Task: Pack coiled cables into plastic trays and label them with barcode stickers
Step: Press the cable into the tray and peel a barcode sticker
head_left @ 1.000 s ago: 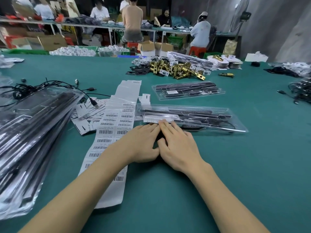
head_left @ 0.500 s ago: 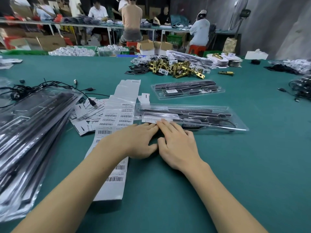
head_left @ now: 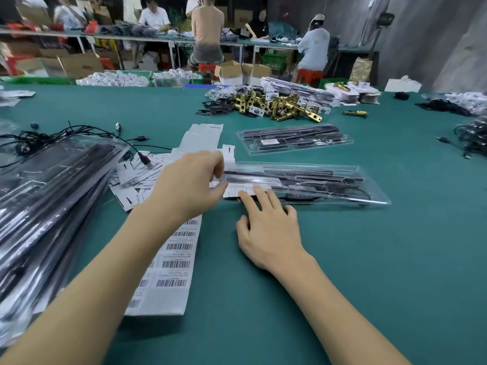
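The left end of the long clear plastic tray (head_left: 303,180) is pinched by the left hand (head_left: 189,185); right hand (head_left: 268,227), fingers straight, presses its near edge. Bare green worktop (head_left: 369,259) lies rightward.

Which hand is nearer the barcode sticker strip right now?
Left. The left hand is above the barcode sticker strip; the right hand is on the table beside it, fingers touching the near tray.

At the frame's centre a clear plastic tray (head_left: 316,183) lies crosswise on the table (head_left: 369,259), with a second tray (head_left: 295,139) behind it. The barcode sticker sheet (head_left: 174,254) runs from lower centre up to the nearer tray's left end. A stack of packed trays (head_left: 50,206) fills the left edge, loose cables (head_left: 66,133) behind it. Brass lock parts (head_left: 276,105) lie heaped at upper centre.
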Motion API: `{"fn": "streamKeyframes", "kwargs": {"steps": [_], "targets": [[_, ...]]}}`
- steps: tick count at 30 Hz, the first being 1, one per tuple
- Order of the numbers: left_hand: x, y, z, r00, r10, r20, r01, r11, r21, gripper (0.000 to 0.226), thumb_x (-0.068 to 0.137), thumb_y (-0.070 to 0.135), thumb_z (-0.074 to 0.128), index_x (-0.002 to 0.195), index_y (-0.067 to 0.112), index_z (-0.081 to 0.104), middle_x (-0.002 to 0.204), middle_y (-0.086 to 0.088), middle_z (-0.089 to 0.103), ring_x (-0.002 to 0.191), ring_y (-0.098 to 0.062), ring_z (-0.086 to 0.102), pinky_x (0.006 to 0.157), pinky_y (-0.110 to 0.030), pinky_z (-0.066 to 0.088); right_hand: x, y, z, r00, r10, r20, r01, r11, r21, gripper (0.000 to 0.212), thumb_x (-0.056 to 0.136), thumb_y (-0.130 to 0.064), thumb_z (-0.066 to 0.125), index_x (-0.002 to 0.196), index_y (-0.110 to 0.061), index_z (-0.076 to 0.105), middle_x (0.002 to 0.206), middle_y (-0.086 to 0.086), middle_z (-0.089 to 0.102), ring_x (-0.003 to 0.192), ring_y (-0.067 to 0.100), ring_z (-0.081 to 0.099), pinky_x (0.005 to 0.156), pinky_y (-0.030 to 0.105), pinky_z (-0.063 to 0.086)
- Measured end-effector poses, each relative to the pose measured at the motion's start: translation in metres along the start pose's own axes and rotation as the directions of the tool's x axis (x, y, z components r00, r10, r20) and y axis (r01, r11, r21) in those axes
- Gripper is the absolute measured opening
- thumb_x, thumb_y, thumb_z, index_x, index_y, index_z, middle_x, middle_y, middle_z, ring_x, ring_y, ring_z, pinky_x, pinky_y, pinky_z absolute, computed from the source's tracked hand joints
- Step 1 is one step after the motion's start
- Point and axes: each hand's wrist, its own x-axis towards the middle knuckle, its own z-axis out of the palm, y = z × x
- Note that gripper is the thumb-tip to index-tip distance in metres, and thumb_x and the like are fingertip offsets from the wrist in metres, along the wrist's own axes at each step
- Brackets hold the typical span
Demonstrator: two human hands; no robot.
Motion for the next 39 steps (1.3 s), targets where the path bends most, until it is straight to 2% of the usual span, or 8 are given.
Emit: {"fn": "streamKeyframes", "kwargs": {"steps": [3, 6, 10, 15, 19, 22, 32, 39], "targets": [[0.001, -0.007, 0.007, 1.000, 0.026, -0.010, -0.026, 0.999, 0.023, 0.027, 0.084, 0.034, 0.070, 0.102, 0.024, 0.052, 0.090, 0.012, 0.050, 0.088, -0.019, 0.051, 0.069, -0.036, 0.046, 0.001, 0.000, 0.001, 1.000, 0.008, 0.019, -0.008, 1.000, -0.003, 0.056, 0.101, -0.041, 0.027, 0.156, -0.033, 0.018, 0.167, -0.004, 0.008, 0.153, 0.020, 0.004, 0.117, 0.056, 0.017], [0.000, -0.018, 0.011, 0.999, 0.013, 0.051, -0.015, 0.999, 0.051, 0.023, 0.088, 0.034, 0.067, 0.110, 0.032, 0.060, 0.111, 0.013, 0.056, 0.103, -0.015, 0.055, 0.076, -0.035, 0.048, 0.001, -0.001, 0.002, 1.000, 0.011, 0.024, -0.011, 1.000, -0.008, 0.057, 0.102, -0.044, 0.025, 0.156, -0.033, 0.016, 0.168, -0.002, 0.005, 0.153, 0.020, 0.003, 0.117, 0.056, 0.016], [-0.002, -0.024, 0.019, 0.997, -0.022, 0.079, 0.019, 0.999, 0.043, 0.016, 0.087, 0.033, 0.066, 0.103, 0.033, 0.062, 0.112, 0.013, 0.056, 0.099, -0.016, 0.058, 0.079, -0.038, 0.051, 0.000, 0.000, 0.001, 1.000, 0.016, 0.024, -0.015, 1.000, -0.023, 0.058, 0.101, -0.047, 0.025, 0.157, -0.034, 0.016, 0.168, -0.004, 0.006, 0.153, 0.019, 0.004, 0.116, 0.057, 0.018], [-0.001, -0.015, 0.034, 0.989, 0.132, -0.067, -0.123, 0.985, 0.119, 0.028, 0.078, 0.032, 0.078, 0.097, 0.019, 0.062, 0.099, 0.002, 0.060, 0.097, -0.025, 0.050, 0.077, -0.036, 0.039, -0.001, 0.001, -0.003, 1.000, 0.021, -0.009, -0.021, 1.000, -0.009, 0.057, 0.100, -0.043, 0.032, 0.155, -0.034, 0.022, 0.165, -0.007, 0.015, 0.151, 0.016, 0.011, 0.115, 0.055, 0.022], [-0.001, -0.010, 0.041, 0.987, 0.126, -0.100, -0.120, 0.991, 0.064, 0.030, 0.079, 0.032, 0.076, 0.099, 0.018, 0.059, 0.096, 0.006, 0.061, 0.096, -0.022, 0.050, 0.073, -0.034, 0.041, -0.001, 0.001, -0.005, 0.998, 0.047, -0.029, -0.046, 0.999, 0.016, 0.060, 0.099, -0.041, 0.035, 0.155, -0.027, 0.022, 0.164, -0.011, 0.020, 0.149, 0.013, 0.015, 0.115, 0.053, 0.023], [-0.002, -0.016, 0.039, 0.992, 0.113, -0.063, -0.114, 0.993, -0.014, 0.025, 0.083, 0.030, 0.072, 0.101, 0.020, 0.057, 0.096, 0.011, 0.062, 0.098, -0.017, 0.050, 0.071, -0.036, 0.048, -0.001, 0.002, -0.005, 0.999, 0.037, -0.030, -0.037, 0.999, -0.014, 0.060, 0.099, -0.041, 0.033, 0.156, -0.027, 0.021, 0.165, -0.012, 0.017, 0.148, 0.012, 0.016, 0.114, 0.052, 0.024], [-0.005, -0.032, 0.038, 0.995, 0.090, 0.042, -0.086, 0.991, -0.100, 0.039, 0.079, 0.043, 0.078, 0.106, 0.020, 0.061, 0.113, 0.006, 0.056, 0.111, -0.017, 0.044, 0.097, -0.037, 0.043, -0.002, 0.000, -0.001, 0.997, 0.076, -0.006, -0.076, 0.997, 0.015, 0.058, 0.102, -0.043, 0.031, 0.157, -0.031, 0.017, 0.167, 0.006, 0.007, 0.153, 0.019, 0.006, 0.120, 0.049, 0.014], [-0.004, -0.035, 0.040, 0.994, 0.064, 0.089, -0.058, 0.996, -0.068, 0.032, 0.080, 0.046, 0.077, 0.101, 0.024, 0.066, 0.116, 0.006, 0.055, 0.114, -0.016, 0.050, 0.097, -0.042, 0.046, -0.002, 0.001, 0.000, 0.997, 0.079, -0.009, -0.079, 0.997, -0.007, 0.059, 0.102, -0.045, 0.028, 0.158, -0.032, 0.015, 0.168, 0.005, 0.006, 0.153, 0.018, 0.004, 0.120, 0.052, 0.013]]}}
